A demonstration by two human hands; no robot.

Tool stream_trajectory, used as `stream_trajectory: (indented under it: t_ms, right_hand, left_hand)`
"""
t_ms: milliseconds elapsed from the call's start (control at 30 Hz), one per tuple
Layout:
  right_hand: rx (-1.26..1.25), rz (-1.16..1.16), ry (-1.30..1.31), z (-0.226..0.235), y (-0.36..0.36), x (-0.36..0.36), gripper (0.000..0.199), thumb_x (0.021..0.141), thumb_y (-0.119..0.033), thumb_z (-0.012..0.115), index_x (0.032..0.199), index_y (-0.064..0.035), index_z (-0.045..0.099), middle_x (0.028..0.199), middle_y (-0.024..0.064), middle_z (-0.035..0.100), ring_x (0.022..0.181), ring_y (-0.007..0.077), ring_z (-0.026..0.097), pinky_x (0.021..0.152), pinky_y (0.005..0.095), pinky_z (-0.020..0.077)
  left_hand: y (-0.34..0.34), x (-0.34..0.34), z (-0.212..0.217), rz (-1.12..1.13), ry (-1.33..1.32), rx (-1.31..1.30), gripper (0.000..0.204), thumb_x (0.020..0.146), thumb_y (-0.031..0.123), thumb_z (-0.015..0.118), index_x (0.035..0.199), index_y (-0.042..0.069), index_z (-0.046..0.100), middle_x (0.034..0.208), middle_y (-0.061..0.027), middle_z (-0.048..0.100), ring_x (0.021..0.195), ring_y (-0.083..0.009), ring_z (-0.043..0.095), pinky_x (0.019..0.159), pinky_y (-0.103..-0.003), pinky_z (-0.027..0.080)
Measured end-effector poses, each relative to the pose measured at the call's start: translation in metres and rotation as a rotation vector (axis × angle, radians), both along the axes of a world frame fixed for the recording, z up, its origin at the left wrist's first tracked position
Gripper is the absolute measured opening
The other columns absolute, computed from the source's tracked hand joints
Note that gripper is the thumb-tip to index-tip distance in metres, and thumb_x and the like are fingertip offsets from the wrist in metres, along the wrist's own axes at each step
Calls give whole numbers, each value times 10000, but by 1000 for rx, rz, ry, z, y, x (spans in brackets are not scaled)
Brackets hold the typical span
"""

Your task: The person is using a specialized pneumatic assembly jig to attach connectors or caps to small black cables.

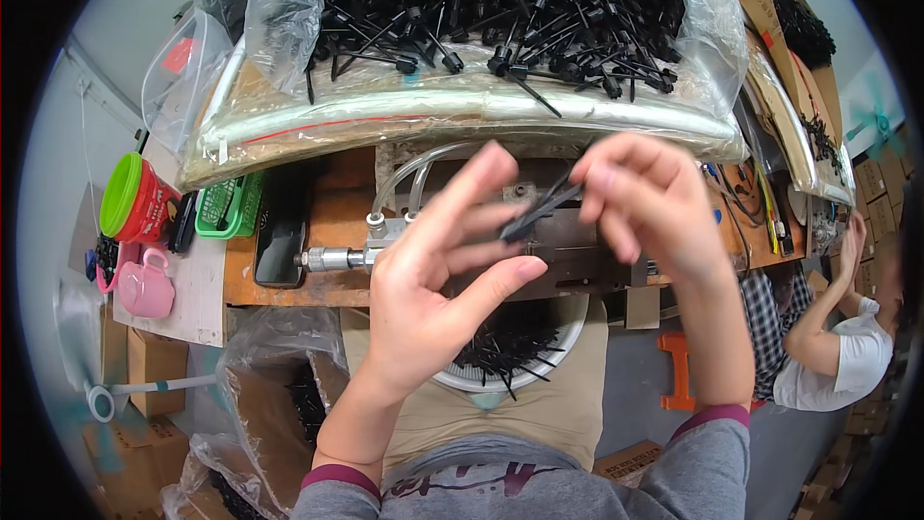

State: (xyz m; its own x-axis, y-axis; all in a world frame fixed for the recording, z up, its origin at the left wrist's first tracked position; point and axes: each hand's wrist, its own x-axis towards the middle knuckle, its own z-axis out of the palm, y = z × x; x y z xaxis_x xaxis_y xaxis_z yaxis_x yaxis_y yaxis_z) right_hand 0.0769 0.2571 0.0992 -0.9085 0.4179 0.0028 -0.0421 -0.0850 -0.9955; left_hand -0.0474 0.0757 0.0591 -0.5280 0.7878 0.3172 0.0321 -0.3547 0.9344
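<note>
My right hand pinches a thin black plastic strap between thumb and fingers, over the bench. The strap's far end reaches toward my left hand, which is raised with its thumb and fingers apart. Motion smears both hands, and I cannot tell whether the left fingers touch the strap. Behind and below them sits a metal fixture with a fitting and clear tubes, partly hidden. A white round basket of black pieces rests at my lap.
A plastic-lined tray heaped with black stemmed parts spans the far side. At left are a phone, a green basket, a red tub and a pink cup. A co-worker sits at right.
</note>
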Motion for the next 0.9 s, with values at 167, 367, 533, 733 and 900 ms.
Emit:
stream_trajectory:
  t_ms: [167,367,533,733,900]
  right_hand:
    - [-36,-90,2,-14,-32,12,203,932,-65,652,1105,27,602,779,93,676,483,67,543,441,184,404]
    - [-19,-162,117,-29,-32,30,419,883,-70,693,1263,27,547,998,101,625,789,137,631,674,240,528]
    - [-257,83,241,-37,-37,51,323,841,14,701,1133,125,618,972,225,678,782,272,721,680,339,601]
    - [-241,101,470,-63,-26,73,381,629,102,821,982,100,680,1034,211,628,878,272,693,632,311,600]
    - [902,-229,75,-75,-64,53,270,698,-8,821,927,-8,679,1237,168,631,987,255,686,814,327,569]
  left_hand:
    - [-14,2,-6,52,304,-80,173,872,-131,599,1001,-92,709,1103,-226,675,864,-246,719,765,-307,617]
    - [-26,8,0,86,4,-3,181,839,-99,666,992,-38,739,1042,-172,715,876,-218,720,785,-295,594]
    - [-31,4,-2,-8,268,-14,183,825,-149,617,974,-96,709,1050,-241,686,866,-273,721,753,-319,617]
    - [-42,-2,-5,176,148,-43,188,834,-107,657,1005,-65,723,1059,-207,699,888,-246,718,779,-302,596]
    - [-47,0,-16,143,70,-9,239,859,-124,627,1088,-84,684,1159,-228,645,944,-265,702,808,-319,600]
